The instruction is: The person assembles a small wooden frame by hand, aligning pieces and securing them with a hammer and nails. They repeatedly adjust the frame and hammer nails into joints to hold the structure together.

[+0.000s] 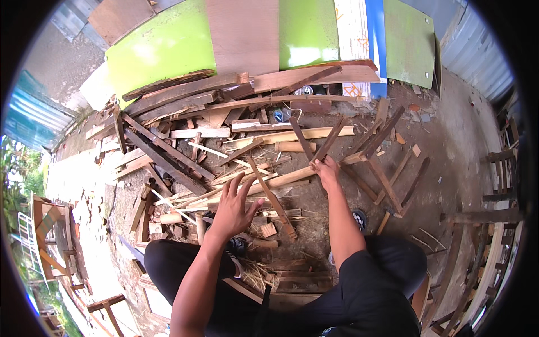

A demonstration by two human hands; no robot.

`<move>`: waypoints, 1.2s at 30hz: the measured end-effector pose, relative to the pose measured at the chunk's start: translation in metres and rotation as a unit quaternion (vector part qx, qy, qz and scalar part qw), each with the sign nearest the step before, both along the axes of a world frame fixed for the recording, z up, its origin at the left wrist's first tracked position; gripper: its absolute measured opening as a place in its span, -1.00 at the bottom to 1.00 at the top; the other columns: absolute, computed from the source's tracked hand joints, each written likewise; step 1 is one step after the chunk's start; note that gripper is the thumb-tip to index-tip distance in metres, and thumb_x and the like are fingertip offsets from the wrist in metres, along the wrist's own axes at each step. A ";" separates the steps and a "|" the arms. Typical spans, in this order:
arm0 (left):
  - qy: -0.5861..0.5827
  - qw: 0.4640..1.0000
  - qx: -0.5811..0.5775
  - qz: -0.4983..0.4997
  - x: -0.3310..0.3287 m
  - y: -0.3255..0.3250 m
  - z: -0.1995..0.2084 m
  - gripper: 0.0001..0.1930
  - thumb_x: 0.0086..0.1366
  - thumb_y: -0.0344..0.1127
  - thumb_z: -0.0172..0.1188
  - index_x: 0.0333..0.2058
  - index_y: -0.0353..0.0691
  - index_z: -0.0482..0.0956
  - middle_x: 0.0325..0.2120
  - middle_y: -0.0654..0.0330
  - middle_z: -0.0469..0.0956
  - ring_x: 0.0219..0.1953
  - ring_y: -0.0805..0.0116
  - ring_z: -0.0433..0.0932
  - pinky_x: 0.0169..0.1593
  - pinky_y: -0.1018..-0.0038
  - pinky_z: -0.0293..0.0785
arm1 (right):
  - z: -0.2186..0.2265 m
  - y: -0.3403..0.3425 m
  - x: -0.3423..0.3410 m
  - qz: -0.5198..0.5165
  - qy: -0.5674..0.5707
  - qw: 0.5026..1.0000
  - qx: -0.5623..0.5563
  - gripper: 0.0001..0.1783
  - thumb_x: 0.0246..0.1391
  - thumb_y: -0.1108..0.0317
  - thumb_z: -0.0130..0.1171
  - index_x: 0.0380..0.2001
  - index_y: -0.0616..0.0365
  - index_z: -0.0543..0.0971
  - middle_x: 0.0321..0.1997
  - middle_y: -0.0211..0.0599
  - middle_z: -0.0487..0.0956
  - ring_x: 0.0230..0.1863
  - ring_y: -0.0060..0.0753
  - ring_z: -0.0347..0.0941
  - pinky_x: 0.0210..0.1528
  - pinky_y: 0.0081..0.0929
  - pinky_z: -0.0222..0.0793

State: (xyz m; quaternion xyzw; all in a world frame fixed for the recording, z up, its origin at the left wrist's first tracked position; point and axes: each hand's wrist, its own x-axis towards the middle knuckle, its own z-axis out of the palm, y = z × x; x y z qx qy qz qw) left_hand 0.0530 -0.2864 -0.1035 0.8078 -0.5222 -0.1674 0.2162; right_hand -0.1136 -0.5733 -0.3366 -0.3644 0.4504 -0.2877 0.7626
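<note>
My right hand [327,173] closes its fingers round a long bamboo pole [289,179], which slants from the lower left up to the right. My left hand [231,211] is raised over the wood pile, fingers spread, with nothing in it. Just right of the left hand, a narrow brown wooden strip [270,197] lies at a slant. Thin pale split sticks [196,204] lie beyond and left of that hand. Beyond the right hand are dark wooden slats [331,138], and to its right lies a dark wooden frame [387,181].
Stacked old planks [185,94] lie across the back, before bright green panels [163,50]. Beside my left knee is a flat pointed blade [131,249]. Wood chips and straw litter the floor between my feet. Wooden racks [488,241] stand at the right.
</note>
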 end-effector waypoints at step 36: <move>0.294 0.927 -0.226 0.049 -0.167 -0.012 0.186 -0.34 0.56 -0.03 0.14 0.47 -0.14 0.16 0.20 0.03 0.49 0.12 0.27 0.58 0.04 0.36 0.63 | 0.377 0.150 -0.152 0.298 -0.220 0.904 -0.215 -0.51 0.28 0.47 0.31 0.23 0.41 0.50 -0.07 -0.22 0.67 -0.13 -0.35 0.70 -0.10 -0.41 0.75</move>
